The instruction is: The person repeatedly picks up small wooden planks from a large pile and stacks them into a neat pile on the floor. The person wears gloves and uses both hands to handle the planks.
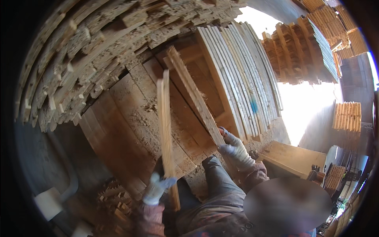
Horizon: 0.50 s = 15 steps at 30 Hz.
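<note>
My left hand (155, 189), in a pale work glove, grips a long wooden slat (166, 138) near its lower end, with a digit lying across the face. Its other fingers are partly hidden. The slat points away from me, its far end slightly blurred. In my right hand (237, 152), also gloved, is a second slat (193, 91), rough along one edge and slanting up to the left. The fingers close round its near end. Both slats are above a brown wooden work surface (122, 126) strewn with sawdust.
A big stack of rough slats (87, 51) rises at the far left. Pale boards (244, 79) stand in a row at right. More timber stacks (300, 51) are behind them. Short offcuts (116, 199) lie lower left, and a wooden box (292, 158) is right of my right hand.
</note>
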### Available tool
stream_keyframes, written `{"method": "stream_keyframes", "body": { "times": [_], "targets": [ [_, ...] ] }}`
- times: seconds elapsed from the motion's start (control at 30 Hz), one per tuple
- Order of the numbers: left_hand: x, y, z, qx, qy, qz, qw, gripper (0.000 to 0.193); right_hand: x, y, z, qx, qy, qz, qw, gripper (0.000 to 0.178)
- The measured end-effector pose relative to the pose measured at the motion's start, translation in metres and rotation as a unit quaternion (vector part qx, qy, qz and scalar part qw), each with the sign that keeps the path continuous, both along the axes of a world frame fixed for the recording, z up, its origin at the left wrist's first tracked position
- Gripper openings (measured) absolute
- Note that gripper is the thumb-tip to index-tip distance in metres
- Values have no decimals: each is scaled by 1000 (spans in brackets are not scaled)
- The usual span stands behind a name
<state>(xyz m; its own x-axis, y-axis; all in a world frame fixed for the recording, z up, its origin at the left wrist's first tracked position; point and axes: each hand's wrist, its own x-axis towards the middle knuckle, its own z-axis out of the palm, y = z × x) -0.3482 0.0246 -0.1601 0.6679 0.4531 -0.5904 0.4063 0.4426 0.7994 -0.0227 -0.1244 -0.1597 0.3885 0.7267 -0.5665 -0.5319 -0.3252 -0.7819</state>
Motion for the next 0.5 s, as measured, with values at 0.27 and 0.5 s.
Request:
{"method": "stream_keyframes", "body": {
  "times": [0.27,0.5],
  "targets": [
    [258,28,-64,-64,-79,140,985,43,75,46,57,-133,-306,76,940,59],
    [293,16,-84,-188,-89,172,963,61,318,-26,-15,-130,-406,-98,899,63]
  ]
}}
